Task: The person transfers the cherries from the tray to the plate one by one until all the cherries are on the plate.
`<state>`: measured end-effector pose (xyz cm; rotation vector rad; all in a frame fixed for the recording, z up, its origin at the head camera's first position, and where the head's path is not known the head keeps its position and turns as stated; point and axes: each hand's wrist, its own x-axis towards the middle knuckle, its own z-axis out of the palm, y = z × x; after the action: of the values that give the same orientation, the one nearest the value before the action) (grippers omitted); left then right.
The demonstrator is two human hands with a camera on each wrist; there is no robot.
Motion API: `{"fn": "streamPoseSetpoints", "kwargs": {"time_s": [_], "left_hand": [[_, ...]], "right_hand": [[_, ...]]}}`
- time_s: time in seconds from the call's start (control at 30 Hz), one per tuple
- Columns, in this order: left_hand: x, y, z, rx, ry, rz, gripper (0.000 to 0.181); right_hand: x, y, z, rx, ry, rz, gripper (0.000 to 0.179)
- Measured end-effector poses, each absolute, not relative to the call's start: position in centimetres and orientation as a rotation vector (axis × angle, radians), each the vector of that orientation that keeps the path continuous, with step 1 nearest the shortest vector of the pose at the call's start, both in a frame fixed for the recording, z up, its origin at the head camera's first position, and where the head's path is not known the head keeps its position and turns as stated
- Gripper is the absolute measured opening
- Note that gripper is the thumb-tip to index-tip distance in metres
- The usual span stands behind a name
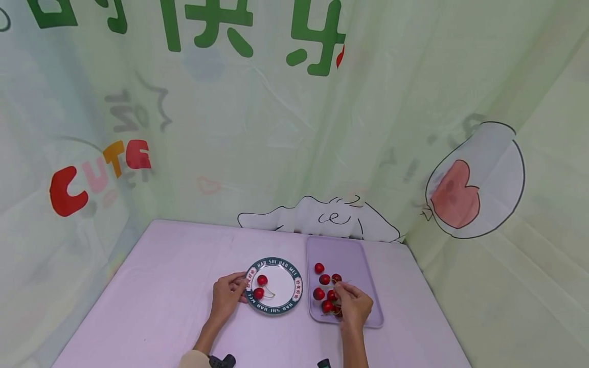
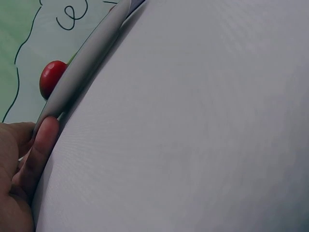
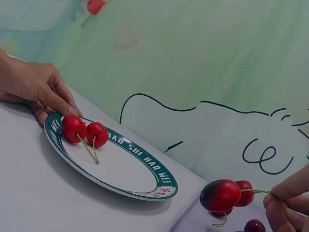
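Note:
A white plate (image 1: 282, 286) with a green lettered rim carries two red cherries with stems, one of them a cherry (image 1: 262, 280) near its left side. My left hand (image 1: 226, 294) holds the plate's left edge; in the left wrist view a finger (image 2: 46, 140) lies under the rim. Over the purple tray (image 1: 336, 250), my right hand (image 1: 354, 306) pinches a green stem (image 3: 260, 191) between thumb and finger. That stem leads to red cherries (image 3: 219, 195) at the fingertips, one with a dark patch. More cherries, among them one cherry (image 1: 319, 268), lie on the tray.
The plate and tray stand side by side on a pale pink table (image 1: 184, 266). Behind it hangs a printed curtain (image 1: 276, 128) with letters and drawings. Dark objects, including a black one (image 1: 223, 361), show at the near edge of the head view.

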<state>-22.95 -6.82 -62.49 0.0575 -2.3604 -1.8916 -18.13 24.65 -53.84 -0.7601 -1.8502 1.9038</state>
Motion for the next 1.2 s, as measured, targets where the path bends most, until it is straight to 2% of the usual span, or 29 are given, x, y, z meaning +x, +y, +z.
{"fn": "streamPoseSetpoints", "kwargs": {"time_s": [0.2,0.67,1.2], "left_hand": [[-23.0,-6.9,-62.7,0.055,-2.355,-1.893,0.034],[-23.1,-6.9,-62.7,0.054,-2.347,-1.907,0.034],[-22.9,-6.8,-62.2,0.048,-2.345,-1.905,0.033]], "right_hand": [[-17.9,24.5,-53.6,-0.756,-1.850,1.919,0.025],[-18.3,24.4,-54.6,-0.724,-1.829,1.988,0.023],[-18.1,23.7,-53.9,-0.716,-1.840,1.994,0.024]]}}
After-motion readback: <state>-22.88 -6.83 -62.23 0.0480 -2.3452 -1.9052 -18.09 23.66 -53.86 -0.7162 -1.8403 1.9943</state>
